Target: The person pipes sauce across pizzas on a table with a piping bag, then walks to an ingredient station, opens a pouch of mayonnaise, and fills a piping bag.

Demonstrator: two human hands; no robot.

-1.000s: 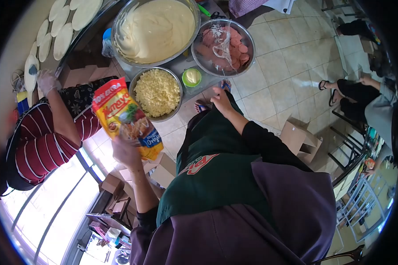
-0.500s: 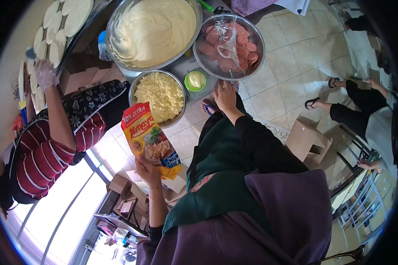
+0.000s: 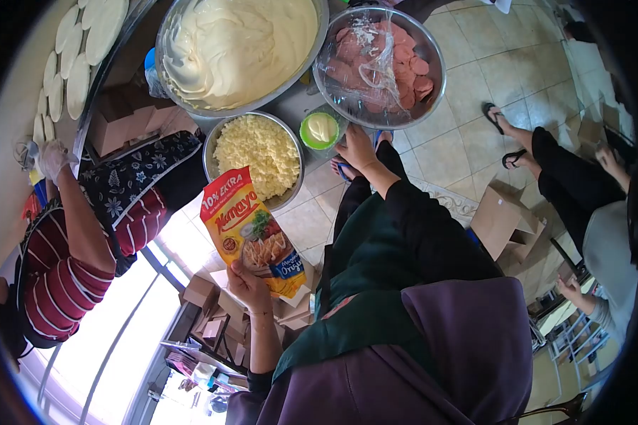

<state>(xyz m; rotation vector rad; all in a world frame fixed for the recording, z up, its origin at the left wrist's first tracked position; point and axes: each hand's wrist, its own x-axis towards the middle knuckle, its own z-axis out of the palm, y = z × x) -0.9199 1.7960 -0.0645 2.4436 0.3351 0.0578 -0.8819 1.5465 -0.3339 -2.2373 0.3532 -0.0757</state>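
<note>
My left hand (image 3: 247,285) grips the lower part of a red and yellow mayonnaise pouch (image 3: 252,230), held tilted with its printed face toward me. Its top end overlaps the near rim of a metal bowl of shredded yellow cheese (image 3: 254,154). My right hand (image 3: 359,150) is at the table edge, its partly extended fingers close beside a small green bowl of pale cream (image 3: 320,132); whether they touch it is unclear. Behind are a big bowl of creamy mixture (image 3: 244,49) and a bowl of round pink meat slices (image 3: 397,60) partly covered by clear plastic.
On the left, a person in a striped top (image 3: 71,273) works with a gloved hand (image 3: 53,159) beside flat pale dough rounds (image 3: 78,85). Another person (image 3: 595,227) is at the right. Cardboard boxes (image 3: 503,219) stand on the tiled floor (image 3: 468,92).
My view has shifted slightly. My right hand has moved from the meat bowl's near edge toward the green bowl. The co-worker's gloved hand has lowered. My left hand keeps hold of the pouch.
</note>
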